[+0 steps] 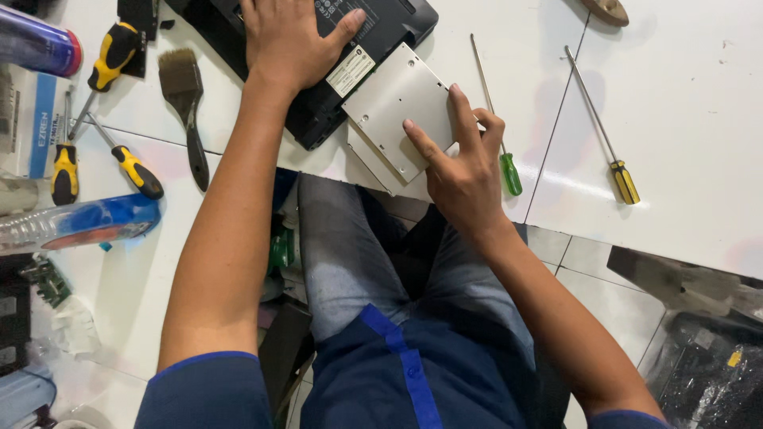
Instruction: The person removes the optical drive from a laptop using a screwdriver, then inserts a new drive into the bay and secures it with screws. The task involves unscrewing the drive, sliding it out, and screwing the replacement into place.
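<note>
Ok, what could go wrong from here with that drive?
1. The drive sticks out past the table edge, with only the right hand on it; a slip may drop it.
2. The green screwdriver lies beside that hand near the edge; a nudge could roll it off.

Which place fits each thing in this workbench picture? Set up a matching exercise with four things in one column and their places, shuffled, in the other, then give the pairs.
Things:
1. Left hand
2. Right hand
3. Green-handled screwdriver
4. Paintbrush

Places:
A. lying left of the left forearm
B. flat on the black laptop
C. just right of the right hand
D. fingers on the silver drive tray

Pairs: 1-B, 2-D, 3-C, 4-A
</note>
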